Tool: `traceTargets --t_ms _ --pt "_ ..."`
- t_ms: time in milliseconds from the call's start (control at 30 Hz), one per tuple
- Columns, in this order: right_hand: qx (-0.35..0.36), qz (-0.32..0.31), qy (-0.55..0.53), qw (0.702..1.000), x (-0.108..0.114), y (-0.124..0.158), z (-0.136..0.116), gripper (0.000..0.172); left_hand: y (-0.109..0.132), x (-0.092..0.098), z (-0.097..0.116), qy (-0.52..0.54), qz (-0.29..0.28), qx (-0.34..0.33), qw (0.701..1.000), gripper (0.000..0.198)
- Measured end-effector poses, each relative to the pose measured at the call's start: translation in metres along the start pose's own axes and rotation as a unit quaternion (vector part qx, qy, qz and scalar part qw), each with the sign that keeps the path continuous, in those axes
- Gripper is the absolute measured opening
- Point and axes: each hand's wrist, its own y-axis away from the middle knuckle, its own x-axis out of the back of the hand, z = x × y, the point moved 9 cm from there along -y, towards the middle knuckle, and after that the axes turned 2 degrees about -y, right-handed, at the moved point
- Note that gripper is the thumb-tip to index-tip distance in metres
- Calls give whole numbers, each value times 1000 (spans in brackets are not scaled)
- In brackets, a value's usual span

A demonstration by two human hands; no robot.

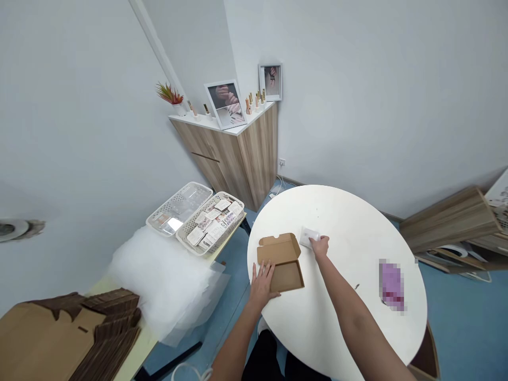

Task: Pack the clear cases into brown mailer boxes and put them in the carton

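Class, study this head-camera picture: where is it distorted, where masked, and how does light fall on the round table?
Head view: the wide lens bends the wall edges and tilts the cabinet; soft, even light leaves only faint shadows under the left hand on the cardboard box and the right hand at the white packet; a purple patch on the table is pixelated.

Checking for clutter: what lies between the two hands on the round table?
Head view: the open cardboard box lies between the left hand and right hand.

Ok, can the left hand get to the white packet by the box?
Probably yes, though the open cardboard box lies between the left hand and the white packet, and the right hand is touching it.
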Motion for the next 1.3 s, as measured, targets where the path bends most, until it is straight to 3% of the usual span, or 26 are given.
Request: traceTargets --t_ms 100,233,333,400,567,800,900,967,1100,1200,1233,1300 --pt "-1 24 -44 999 20 12 -18 54 -2 0 -1 33 -10 -4 999 107" --pt "55 -88 -185 977 22 50 -40 56 -5 1 -1 75 -26 -11 997 106" --pt "46 -181 -181 966 9 90 -20 54 -7 -2 8 96 -39 -29 994 109" --pt "31 -233 -94 967 -3 115 7 46 -9 -7 19 107 -45 -47 992 114" --pt "38 -162 163 972 8 147 61 28 -11 -24 64 121 -57 -102 986 115" --pt "164 -56 374 911 46 172 56 20 -15 -37 108 96 -83 -158 979 115" --pt "203 -41 387 898 55 174 51 18 -18 -35 115 87 -78 -166 979 111" --pt "192 -20 346 918 66 168 51 14 -18 -31 118 81 -67 -172 979 110" --pt "50 48 189 980 109 132 73 27 -16 -15 119 119 0 -188 975 91" --pt "-25 48 111 992 131 99 89 33 -26 0 90 225 81 -80 968 66" --pt "-38 30 91 995 133 89 93 32 -31 -2 75 270 76 -11 960 64" --pt "-34 -12 60 998 129 73 93 30 -41 -21 48 345 4 128 930 66"
